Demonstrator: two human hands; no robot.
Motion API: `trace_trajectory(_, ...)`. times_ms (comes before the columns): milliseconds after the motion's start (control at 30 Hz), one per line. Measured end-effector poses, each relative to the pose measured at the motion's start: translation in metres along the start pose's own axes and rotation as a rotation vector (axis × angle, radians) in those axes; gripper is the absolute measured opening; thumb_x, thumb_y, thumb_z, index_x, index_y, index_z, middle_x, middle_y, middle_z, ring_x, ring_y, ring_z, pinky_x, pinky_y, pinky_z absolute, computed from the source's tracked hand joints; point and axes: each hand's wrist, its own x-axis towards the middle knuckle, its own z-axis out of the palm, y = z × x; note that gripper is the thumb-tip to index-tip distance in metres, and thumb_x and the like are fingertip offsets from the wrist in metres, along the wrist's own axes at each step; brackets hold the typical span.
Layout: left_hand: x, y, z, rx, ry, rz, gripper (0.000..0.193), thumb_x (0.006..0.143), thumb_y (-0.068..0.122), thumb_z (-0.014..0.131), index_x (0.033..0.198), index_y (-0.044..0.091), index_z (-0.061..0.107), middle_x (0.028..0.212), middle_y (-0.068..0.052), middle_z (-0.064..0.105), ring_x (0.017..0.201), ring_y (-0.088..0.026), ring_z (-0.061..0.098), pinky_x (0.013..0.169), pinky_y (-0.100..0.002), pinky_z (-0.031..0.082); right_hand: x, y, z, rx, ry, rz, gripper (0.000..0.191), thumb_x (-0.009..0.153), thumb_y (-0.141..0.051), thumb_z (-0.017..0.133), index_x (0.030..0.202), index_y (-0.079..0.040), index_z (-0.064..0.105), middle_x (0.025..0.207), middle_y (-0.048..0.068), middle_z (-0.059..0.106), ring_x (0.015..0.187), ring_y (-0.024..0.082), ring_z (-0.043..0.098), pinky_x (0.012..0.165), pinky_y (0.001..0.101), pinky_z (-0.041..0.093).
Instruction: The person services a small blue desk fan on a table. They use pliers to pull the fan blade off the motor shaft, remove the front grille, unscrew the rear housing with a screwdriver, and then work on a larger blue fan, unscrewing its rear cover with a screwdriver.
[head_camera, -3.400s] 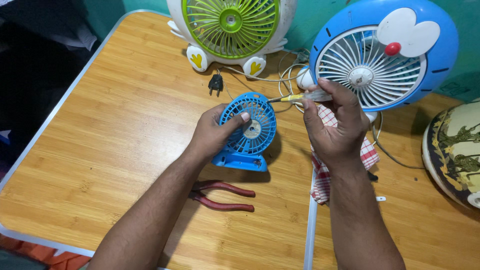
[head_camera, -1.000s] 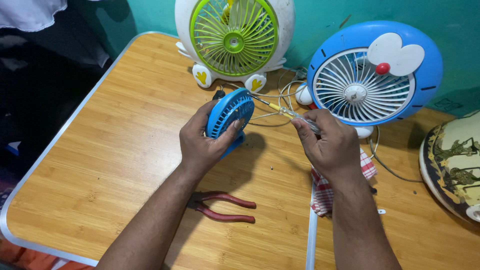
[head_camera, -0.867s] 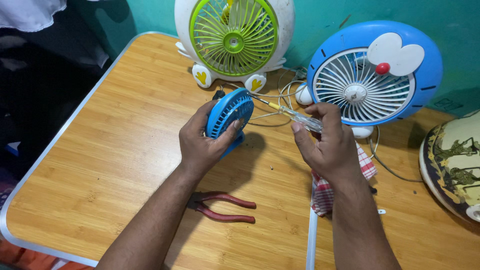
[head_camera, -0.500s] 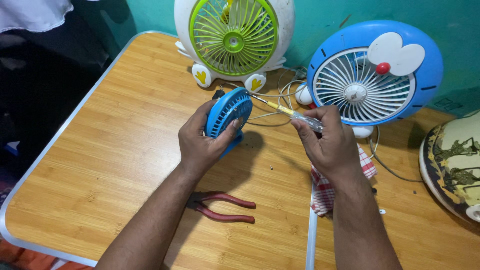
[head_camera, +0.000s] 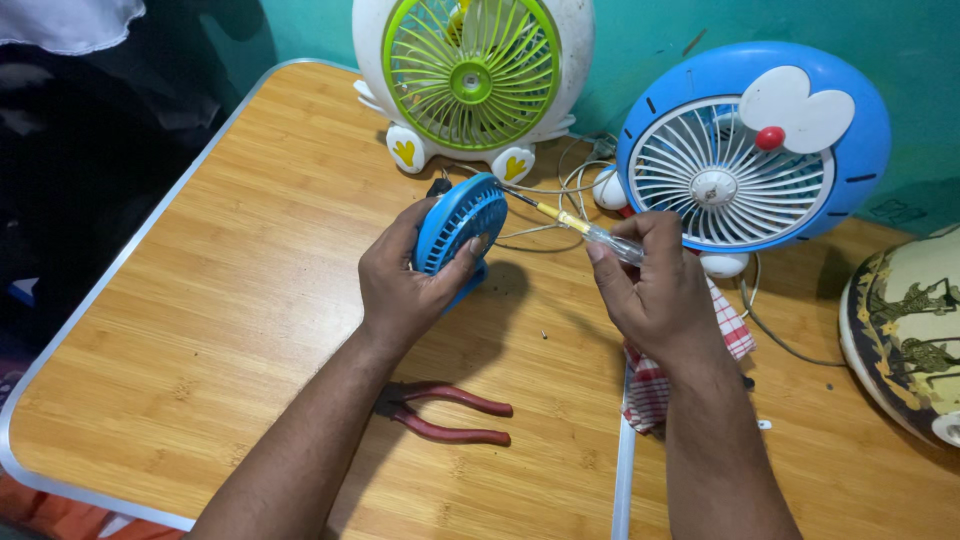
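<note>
My left hand (head_camera: 405, 290) is closed around the small blue fan (head_camera: 458, 232), thumb across its grille, holding it raised off the table (head_camera: 200, 330) and tilted on edge so its right side faces the tool. My right hand (head_camera: 655, 295) pinches a screwdriver (head_camera: 585, 228) with a clear handle and yellow shaft, fingers curled tight round the handle; its tip reaches the fan's edge, though I cannot tell whether it sits in a screw. Under my right wrist a red checked cloth (head_camera: 650, 385) lies on the table. Red-handled pliers (head_camera: 450, 412) rest near my left forearm, within easy reach. Behind the hands stand a green and white fan (head_camera: 470, 80) and a round blue fan (head_camera: 750, 150) against the teal wall, with thin wires (head_camera: 560, 190) trailing between them. A decorated plate (head_camera: 905, 340) sits at the far right edge
</note>
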Motion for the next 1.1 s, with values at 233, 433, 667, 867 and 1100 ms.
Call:
trace_trajectory(233,-0.0011,-0.0012,0.0001,-0.005,0.011,-0.006,0.052,0.09,0.027,0.085,0.128,-0.001,0.064,0.104,-0.016,0.077,0.092,-0.021,0.079,0.08,-0.032,0.064,0.0026,-0.0009,-0.0022,-0.207,0.088,-0.058,0.036,0.103,-0.038,0.067,0.097,-0.003,0.064,0.069,0.009,0.065,0.058,0.021,0.064,0.052,0.0344,0.047)
trace_trajectory(433,-0.0009,-0.0017,0.0011,0.014,0.028,0.032,0.051,0.09,0.027,0.086,0.128,-0.001,0.064,0.105,-0.016,0.076,0.093,-0.021,0.078,0.081,-0.033,0.063,0.0032,-0.0027,-0.0015,-0.177,0.038,0.001,0.033,0.107,-0.035,0.063,0.106,-0.002,0.059,0.074,0.01,0.065,0.064,0.023,0.067,0.058,0.0361,0.051)
trace_trajectory(667,-0.0002,-0.0014,0.0012,0.03,0.034,0.005,0.05,0.09,0.027,0.086,0.127,0.0,0.065,0.105,-0.015,0.077,0.092,-0.02,0.079,0.081,-0.033,0.063,0.0008,-0.0022,0.001,-0.04,-0.025,0.04,0.038,0.101,-0.029,0.065,0.114,0.002,0.047,0.075,0.011,0.069,0.063,0.022,0.073,0.054,0.0347,0.054)
trace_trajectory(867,-0.0003,-0.0013,-0.0004,0.031,0.024,0.012,0.051,0.091,0.027,0.084,0.128,-0.001,0.063,0.105,-0.015,0.076,0.092,-0.02,0.078,0.079,-0.031,0.064,0.0013,0.0022,0.0008,-0.182,0.056,-0.024,0.033,0.103,-0.036,0.067,0.106,-0.004,0.059,0.072,0.01,0.068,0.06,0.022,0.068,0.053,0.0355,0.05)
trace_trajectory(1100,-0.0006,-0.0022,0.0007,-0.006,0.017,0.022,0.052,0.091,0.027,0.084,0.129,-0.002,0.062,0.106,-0.016,0.077,0.093,-0.02,0.079,0.08,-0.032,0.064,0.0022,0.0046,0.0004,-0.136,0.046,-0.031,0.029,0.11,-0.033,0.061,0.111,-0.004,0.057,0.073,0.009,0.066,0.064,0.02,0.068,0.057,0.0332,0.049)
